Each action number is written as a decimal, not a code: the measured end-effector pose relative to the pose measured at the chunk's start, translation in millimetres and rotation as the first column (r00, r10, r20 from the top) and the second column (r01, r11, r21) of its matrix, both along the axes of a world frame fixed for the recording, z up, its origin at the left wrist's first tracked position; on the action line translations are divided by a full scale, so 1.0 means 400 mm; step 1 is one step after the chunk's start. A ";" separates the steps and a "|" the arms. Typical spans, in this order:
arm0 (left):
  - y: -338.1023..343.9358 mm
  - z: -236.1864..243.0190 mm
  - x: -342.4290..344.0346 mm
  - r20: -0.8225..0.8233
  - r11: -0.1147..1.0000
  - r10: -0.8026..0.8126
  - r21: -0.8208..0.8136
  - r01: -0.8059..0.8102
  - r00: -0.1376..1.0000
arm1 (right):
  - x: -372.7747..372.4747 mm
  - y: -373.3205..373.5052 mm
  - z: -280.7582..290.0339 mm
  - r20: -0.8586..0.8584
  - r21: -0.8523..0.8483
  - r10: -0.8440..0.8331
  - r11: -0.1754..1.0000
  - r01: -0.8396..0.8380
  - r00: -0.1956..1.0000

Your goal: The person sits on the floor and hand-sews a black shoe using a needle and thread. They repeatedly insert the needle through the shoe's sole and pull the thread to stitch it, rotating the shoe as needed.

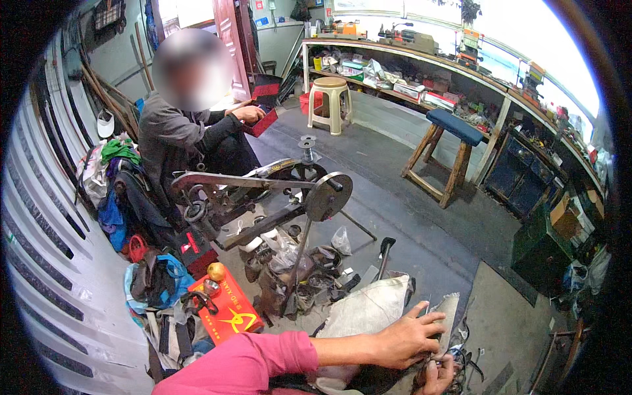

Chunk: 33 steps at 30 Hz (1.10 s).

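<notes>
1. Nearest you, at the lower edge right of centre, your right hand [440, 376] is low, its fingers curled by the near end of a pale flap [449, 316]. Whether they pinch the flap or something small beside it, you cannot tell.
2. Just beyond it, your left hand [401, 339] reaches in from the lower left under a pink sleeve [263, 362]. It is palm down, fingers loosely spread, their tips touching the flap; the thumb's hold is hidden.
3. The flap lies to the right, under and just past your left fingertips. Its long axis runs away from you, leaning slightly right. Your left hand is nearer its middle, your right hand nearer its close end.
4. Left of the flap and beyond your left forearm spreads a wide pale cloth [368, 306], creased along its top.
5. Farther left, a red box [230, 309] with yellow markings lies on the cluttered floor.
6. Beyond stands a dark metal machine [243, 180] with a round wheel [329, 197].
7. Behind it, another person [174, 135] sits holding a red-and-black box [263, 124].
8. Farthest are a blue-topped stool [455, 126] and a long workbench [408, 54].
</notes>
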State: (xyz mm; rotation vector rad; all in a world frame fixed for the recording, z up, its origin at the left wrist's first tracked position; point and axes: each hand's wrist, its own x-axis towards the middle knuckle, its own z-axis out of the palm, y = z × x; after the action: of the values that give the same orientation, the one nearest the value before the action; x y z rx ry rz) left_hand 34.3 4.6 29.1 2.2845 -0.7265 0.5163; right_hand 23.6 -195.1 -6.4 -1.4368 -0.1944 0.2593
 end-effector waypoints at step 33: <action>-0.005 -0.027 0.028 -0.010 0.996 0.032 -0.078 -0.033 0.999 | -0.033 0.020 0.057 0.022 0.102 -0.134 0.986 0.131 0.991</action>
State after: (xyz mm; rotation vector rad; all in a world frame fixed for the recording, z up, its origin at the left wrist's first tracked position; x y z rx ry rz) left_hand 45.4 2.8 18.2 2.2275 -0.6542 0.5403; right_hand 10.6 -186.9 16.4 -1.3475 -0.1332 0.1184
